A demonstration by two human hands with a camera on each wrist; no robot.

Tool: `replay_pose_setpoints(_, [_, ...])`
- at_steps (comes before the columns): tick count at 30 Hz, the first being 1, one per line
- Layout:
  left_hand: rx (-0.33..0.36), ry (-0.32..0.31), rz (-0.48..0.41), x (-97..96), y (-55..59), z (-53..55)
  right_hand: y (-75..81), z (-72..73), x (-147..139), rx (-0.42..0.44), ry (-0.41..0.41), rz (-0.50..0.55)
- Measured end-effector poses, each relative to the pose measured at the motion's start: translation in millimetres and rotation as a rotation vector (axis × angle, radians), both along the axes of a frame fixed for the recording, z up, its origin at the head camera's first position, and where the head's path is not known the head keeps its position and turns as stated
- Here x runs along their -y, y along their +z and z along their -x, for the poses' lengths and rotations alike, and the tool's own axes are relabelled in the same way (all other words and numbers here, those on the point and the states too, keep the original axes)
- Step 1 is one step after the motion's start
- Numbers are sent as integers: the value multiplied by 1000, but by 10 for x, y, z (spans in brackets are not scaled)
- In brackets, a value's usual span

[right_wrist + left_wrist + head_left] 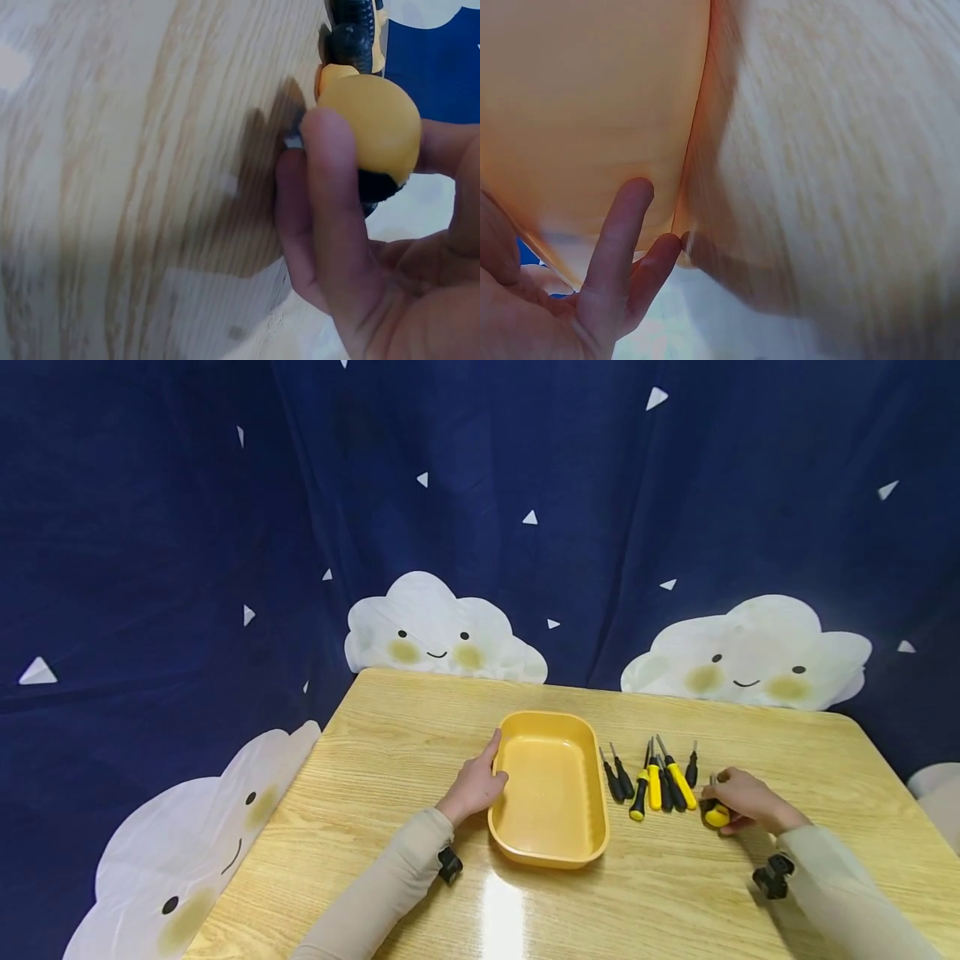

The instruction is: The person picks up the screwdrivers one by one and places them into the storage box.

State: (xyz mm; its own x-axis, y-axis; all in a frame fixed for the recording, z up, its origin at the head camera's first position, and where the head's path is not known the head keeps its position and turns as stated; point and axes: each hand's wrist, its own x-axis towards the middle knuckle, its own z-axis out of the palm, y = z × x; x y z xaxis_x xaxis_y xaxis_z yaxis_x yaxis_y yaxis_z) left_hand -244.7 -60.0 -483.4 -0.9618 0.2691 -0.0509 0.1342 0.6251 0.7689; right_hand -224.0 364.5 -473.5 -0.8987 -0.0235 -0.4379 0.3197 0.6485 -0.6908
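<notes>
My left hand (476, 785) grips the left side of a yellow-orange plastic basin (547, 793), thumb at the rim. In the left wrist view, fingertips (637, 191) lie against the basin's outer wall (592, 97). To the right, my right hand (752, 802) holds a short screwdriver (717, 815) with a yellow and black handle. Its rounded yellow butt (379, 124) faces the right wrist camera, between thumb and fingers; most of the shaft is hidden there. Several screwdrivers (655, 783) with black or yellow-and-black handles lie between the basin and this hand.
All of this is on a light wooden table (420, 727) with rounded far corners. Behind it hangs a dark blue curtain (480, 485) with white triangles and smiling clouds. Two black screwdrivers (618, 779) lie close beside the basin's right wall.
</notes>
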Motion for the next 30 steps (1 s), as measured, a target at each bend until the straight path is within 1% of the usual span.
replay_pose_setpoints(6, [11,-3,4,-3,6,6,4,8,-32,16,-13,76])
replay_pose_setpoints(13, [0,2,5,3,15,9,79,-5,-29,0,-42,155])
replay_pose_setpoints(20, [11,9,-4,16,2,19,195,-12,48,-45,-54,237])
replay_pose_setpoints(24, [17,-1,-15,16,-25,13,220,-21,82,-32,-58,287])
replay_pose_setpoints(30, [4,0,-15,5,-19,2,270,-33,170,-22,-47,385])
